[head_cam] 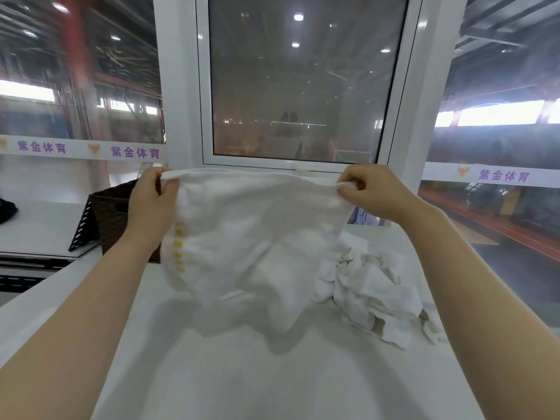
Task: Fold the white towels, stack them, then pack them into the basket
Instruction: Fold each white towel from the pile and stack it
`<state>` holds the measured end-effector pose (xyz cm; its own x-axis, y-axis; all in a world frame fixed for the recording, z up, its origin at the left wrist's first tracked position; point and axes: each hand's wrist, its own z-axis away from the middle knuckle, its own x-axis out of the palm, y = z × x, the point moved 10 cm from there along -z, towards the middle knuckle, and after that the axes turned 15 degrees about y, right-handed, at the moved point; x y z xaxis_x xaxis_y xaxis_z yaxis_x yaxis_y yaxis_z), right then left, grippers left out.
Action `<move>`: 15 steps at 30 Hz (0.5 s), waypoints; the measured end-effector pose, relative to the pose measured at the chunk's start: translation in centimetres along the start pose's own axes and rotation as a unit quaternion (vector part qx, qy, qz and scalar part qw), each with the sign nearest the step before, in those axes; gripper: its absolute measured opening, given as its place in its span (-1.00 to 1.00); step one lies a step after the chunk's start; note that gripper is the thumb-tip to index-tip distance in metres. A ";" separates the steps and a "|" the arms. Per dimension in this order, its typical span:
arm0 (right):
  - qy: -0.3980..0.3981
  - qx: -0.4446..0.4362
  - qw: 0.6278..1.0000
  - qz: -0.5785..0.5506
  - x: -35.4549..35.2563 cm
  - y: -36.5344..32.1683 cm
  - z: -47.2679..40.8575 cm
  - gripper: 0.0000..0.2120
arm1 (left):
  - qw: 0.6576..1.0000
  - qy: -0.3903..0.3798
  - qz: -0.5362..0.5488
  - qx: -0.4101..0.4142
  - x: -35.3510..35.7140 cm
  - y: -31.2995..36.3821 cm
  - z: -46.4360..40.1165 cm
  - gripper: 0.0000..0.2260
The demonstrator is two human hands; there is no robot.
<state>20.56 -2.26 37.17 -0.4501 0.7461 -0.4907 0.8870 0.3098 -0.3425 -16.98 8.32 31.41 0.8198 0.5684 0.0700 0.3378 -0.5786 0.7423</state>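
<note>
A white towel (257, 237) is held up above the table (242, 374), its top corners pinched by the left hand (153, 198) and the right hand (374, 190). Crumpled towels (372, 286) are lying to the right, the basket (112, 216) to the left.

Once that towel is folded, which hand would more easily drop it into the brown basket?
Probably the left hand. The basket sits right behind it on the left, while the right hand pinches the towel's far corner, above the crumpled pile.
</note>
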 end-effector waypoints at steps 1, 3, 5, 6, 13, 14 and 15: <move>-0.025 0.005 1.000 0.001 0.6 0.0 0.1 -0.91 | 1.000 -0.006 -0.006 0.004 0.0 0.1 0.0 -0.88; -0.033 0.012 0.999 -0.001 1.1 0.3 0.4 -0.89 | 1.000 -0.013 -0.009 0.002 -0.3 -0.3 -0.2 -0.86; -0.022 0.035 0.999 -0.034 1.2 0.6 0.9 -0.89 | 1.000 -0.023 -0.020 -0.003 -0.7 -0.8 -0.6 -0.85; -0.002 0.039 0.998 -0.051 1.0 0.8 1.0 -0.89 | 1.000 -0.023 -0.019 -0.010 -0.9 -1.3 -0.7 -0.86; -0.060 0.072 0.995 -0.026 3.2 2.0 2.1 -0.84 | 0.993 -0.068 -0.094 -0.022 -0.2 -2.9 0.0 -0.84; -0.041 0.073 0.996 -0.041 2.8 1.9 2.0 -0.83 | 0.994 -0.063 -0.086 -0.030 -0.4 -2.9 -0.2 -0.85; -0.037 0.065 0.996 -0.038 2.6 1.6 2.0 -0.82 | 0.994 -0.063 -0.080 -0.036 -0.4 -2.9 -0.3 -0.87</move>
<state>20.65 -0.97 33.75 -0.5270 0.6755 -0.5157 0.8308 0.2816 -0.4801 -18.43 9.88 29.42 0.8111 0.5692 -0.1345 0.4393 -0.4410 0.7827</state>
